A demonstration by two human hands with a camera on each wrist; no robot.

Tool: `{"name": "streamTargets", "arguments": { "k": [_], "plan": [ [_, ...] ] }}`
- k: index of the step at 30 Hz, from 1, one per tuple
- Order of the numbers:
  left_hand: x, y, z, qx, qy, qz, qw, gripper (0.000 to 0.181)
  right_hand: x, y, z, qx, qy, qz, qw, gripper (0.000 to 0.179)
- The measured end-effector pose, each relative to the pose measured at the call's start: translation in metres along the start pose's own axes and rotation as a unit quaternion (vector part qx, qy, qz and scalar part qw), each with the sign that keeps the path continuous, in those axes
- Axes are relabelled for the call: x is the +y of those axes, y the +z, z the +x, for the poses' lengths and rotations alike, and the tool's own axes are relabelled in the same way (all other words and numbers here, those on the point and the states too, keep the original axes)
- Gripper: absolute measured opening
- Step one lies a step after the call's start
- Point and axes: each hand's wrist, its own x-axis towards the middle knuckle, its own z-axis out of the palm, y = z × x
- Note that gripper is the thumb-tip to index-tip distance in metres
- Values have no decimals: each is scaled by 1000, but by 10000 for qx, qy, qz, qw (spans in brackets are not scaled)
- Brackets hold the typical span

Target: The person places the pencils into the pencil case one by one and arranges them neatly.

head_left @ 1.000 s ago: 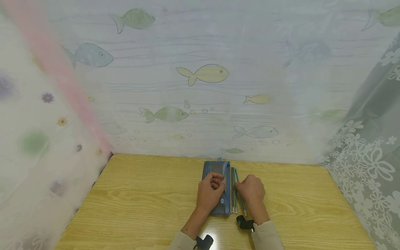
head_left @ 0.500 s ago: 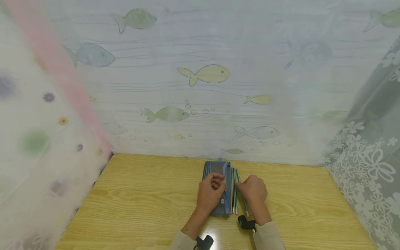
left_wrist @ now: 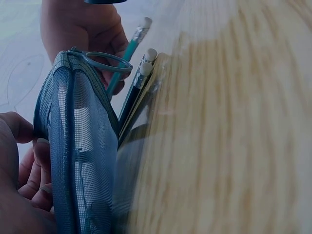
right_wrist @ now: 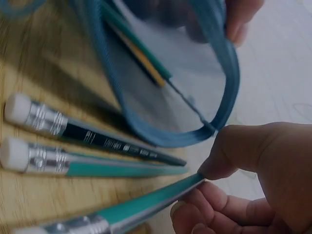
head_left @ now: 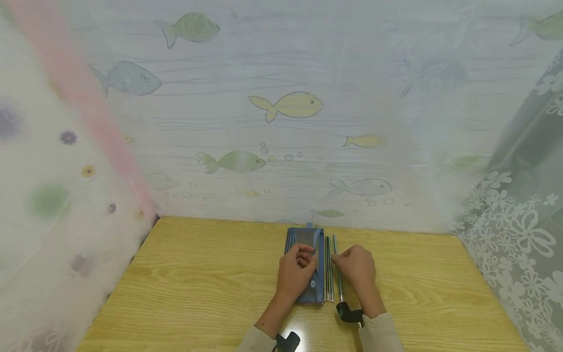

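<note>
A blue mesh pencil case (head_left: 312,296) with a zipper lies lengthwise on the table. My left hand (head_left: 295,274) pinches the edge of its opening, which gapes toward the right in the right wrist view. Inside the case show a green pencil (right_wrist: 141,48) and a yellowish one. Beside the case, a dark pencil (right_wrist: 107,139) and a green pencil (right_wrist: 114,167) with white erasers lie on the table. My right hand (head_left: 358,266) pinches another green pencil (right_wrist: 151,201) between thumb and fingers, to the right of those, its eraser end toward me.
The wood-grain table (head_left: 211,274) stretches out on both sides. A pale fish-print curtain (head_left: 281,146) hangs right behind its far edge. Black wrist cameras (head_left: 347,313) sit below both hands. A ring-shaped pull (left_wrist: 107,61) stands out at the case's near end.
The pencil in my right hand has swung away from the pencils beside the case, its far end shifting right and its eraser end left. My left hand and the case stay put.
</note>
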Motion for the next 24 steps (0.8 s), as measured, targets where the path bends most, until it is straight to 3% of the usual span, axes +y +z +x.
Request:
{"name": "streamTargets", "arguments": {
  "k": [7, 18, 24],
  "plan": [
    [-2, 0, 1, 23, -7, -59, 10000, 14, -5, 1, 0, -109, -261, 592, 9978, 24],
    [0, 0, 0, 5, -68, -28, 10000, 14, -11, 7, 1, -378, -208, 1154, 9924, 20],
    [-1, 0, 1, 48, -24, -7, 10000, 15, -13, 13, 2, -568, -73, 1724, 9834, 19]
  ]
}}
